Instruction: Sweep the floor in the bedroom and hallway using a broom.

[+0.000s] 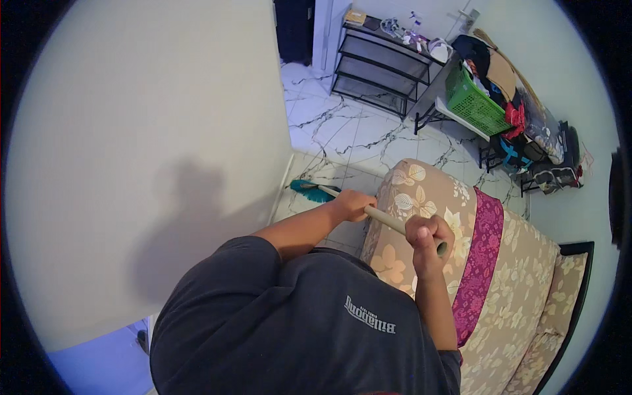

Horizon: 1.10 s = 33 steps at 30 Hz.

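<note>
I hold a broom by its pale tubular handle (387, 219) with both hands. My left hand (353, 205) is wrapped around the handle lower down, nearer the broom head. My right hand (430, 239) grips close to the top, where the hollow end shows beside the fingers. The teal bristles (316, 192) of the broom head are at the marble-patterned floor (316, 163), beside the foot of the wall. My left forearm hides no part of the bristles, but my left hand covers a stretch of the handle.
A bed (518, 276) with a floral cover and a magenta runner (481, 266) stands on my right. A pale wall (148, 98) rises on my left. Farther off are a black rack (380, 66) and a green laundry basket (474, 101) piled with clothes. A dark doorway (295, 32) lies beyond.
</note>
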Tool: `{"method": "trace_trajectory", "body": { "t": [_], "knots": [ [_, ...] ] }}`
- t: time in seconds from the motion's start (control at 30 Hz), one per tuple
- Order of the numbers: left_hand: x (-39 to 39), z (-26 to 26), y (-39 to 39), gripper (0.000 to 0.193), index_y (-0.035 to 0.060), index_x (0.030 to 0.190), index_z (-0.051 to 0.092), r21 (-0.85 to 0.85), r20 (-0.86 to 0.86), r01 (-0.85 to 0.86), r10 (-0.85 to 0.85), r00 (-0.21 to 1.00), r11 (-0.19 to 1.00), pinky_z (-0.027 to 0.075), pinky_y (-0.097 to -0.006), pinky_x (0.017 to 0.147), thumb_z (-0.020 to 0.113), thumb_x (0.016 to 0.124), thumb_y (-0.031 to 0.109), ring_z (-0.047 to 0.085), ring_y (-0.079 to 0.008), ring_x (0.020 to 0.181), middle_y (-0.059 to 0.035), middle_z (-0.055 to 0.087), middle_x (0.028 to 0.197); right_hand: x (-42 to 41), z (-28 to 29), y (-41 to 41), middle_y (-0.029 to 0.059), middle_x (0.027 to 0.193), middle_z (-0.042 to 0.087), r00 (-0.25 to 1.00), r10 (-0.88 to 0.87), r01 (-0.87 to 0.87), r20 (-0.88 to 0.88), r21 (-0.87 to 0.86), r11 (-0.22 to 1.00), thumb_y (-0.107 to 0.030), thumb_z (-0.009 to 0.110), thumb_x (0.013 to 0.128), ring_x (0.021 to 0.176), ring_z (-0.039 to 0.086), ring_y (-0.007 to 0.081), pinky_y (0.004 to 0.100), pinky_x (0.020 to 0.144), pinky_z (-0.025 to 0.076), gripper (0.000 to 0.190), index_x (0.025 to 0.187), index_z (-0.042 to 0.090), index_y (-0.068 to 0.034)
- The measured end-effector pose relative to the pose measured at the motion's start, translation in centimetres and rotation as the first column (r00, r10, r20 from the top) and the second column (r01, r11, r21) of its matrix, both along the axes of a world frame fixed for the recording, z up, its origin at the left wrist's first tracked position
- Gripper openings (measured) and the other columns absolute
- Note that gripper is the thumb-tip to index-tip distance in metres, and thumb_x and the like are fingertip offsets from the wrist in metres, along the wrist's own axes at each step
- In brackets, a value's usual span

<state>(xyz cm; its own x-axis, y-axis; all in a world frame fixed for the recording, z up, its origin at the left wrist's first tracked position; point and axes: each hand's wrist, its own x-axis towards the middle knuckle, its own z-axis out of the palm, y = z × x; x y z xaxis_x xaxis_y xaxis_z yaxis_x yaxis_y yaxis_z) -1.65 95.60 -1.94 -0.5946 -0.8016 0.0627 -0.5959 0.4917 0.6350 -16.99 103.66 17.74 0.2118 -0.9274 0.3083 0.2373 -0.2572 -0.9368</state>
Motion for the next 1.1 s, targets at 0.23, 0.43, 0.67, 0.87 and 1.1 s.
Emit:
{"method": "trace_trajectory", "body": {
  "t": [0.23, 0.43, 0.67, 0.87, 1.1],
  "knots": [
    [2.0, -4.0, -3.5, 0.026, 0.0177, 0.089, 0.056, -0.115, -0.018, -0.125, 0.124, 0.992, 0.985, 0.045, -0.0388, 0.063, 0.063, 0.064, 0.014, 0.059, -0.0256, 0.073, -0.0034, 0.060, 0.077, 0.0, -3.2, -0.4, 0.0067, 0.058, 0.046, 0.961, 0.119, -0.165, -0.248, -0.172, 0.971, -0.003, 0.053, 0.078, 0.053, 0.045, 0.0162, 0.0282, 0.049, 0.035, 0.023, 0.057, 0.042, -0.003],
    [-0.4, 1.9, -1.7, 0.025, 0.0183, 0.087, 0.057, 0.152, -0.031, 0.056, -0.052, 0.998, 0.987, 0.045, -0.0394, 0.067, 0.063, 0.063, 0.016, 0.058, -0.0272, 0.080, -0.0054, 0.062, 0.080, -2.0, 2.1, 1.9, 0.0038, 0.048, 0.037, 0.978, 0.009, -0.080, -0.209, -0.333, 0.940, -0.014, 0.057, 0.074, 0.041, 0.034, 0.0171, 0.0319, 0.044, 0.028, 0.032, 0.053, 0.034, -0.006],
    [-6.7, 7.9, 0.9, 0.026, 0.0127, 0.091, 0.058, 0.220, -0.358, 0.683, -0.593, 0.721, 0.697, 0.044, -0.0385, 0.066, 0.061, 0.065, 0.015, 0.058, -0.0283, 0.080, -0.0094, 0.061, 0.082, -3.2, 10.6, 3.6, 0.0006, 0.040, 0.037, 0.994, 0.099, -0.108, -0.045, -0.270, 0.957, -0.027, 0.059, 0.074, 0.029, 0.033, 0.0146, 0.0283, 0.033, 0.028, 0.039, 0.050, 0.034, -0.010],
    [-8.2, 2.3, -1.4, 0.022, 0.0121, 0.091, 0.058, 0.276, -0.357, 0.740, -0.650, 0.671, 0.613, 0.043, -0.0366, 0.068, 0.057, 0.069, 0.012, 0.058, -0.0280, 0.079, -0.0098, 0.061, 0.084, -1.3, 8.4, 0.3, 0.0008, 0.041, 0.036, 0.979, 0.170, -0.172, -0.112, -0.003, 0.985, -0.036, 0.064, 0.072, 0.033, 0.033, 0.0165, 0.0288, 0.037, 0.027, 0.045, 0.051, 0.034, -0.010],
    [-3.4, -3.3, -9.4, 0.017, 0.0142, 0.083, 0.059, 0.208, -0.233, 0.452, -0.405, 0.884, 0.867, 0.045, -0.0386, 0.064, 0.058, 0.067, 0.011, 0.058, -0.0289, 0.075, -0.0079, 0.061, 0.078, 0.1, 3.0, -5.0, 0.0010, 0.050, 0.038, 0.983, 0.017, -0.013, -0.180, 0.019, 1.000, -0.037, 0.060, 0.075, 0.044, 0.039, 0.0155, 0.0317, 0.051, 0.035, 0.042, 0.054, 0.035, -0.011]
  ]
}}
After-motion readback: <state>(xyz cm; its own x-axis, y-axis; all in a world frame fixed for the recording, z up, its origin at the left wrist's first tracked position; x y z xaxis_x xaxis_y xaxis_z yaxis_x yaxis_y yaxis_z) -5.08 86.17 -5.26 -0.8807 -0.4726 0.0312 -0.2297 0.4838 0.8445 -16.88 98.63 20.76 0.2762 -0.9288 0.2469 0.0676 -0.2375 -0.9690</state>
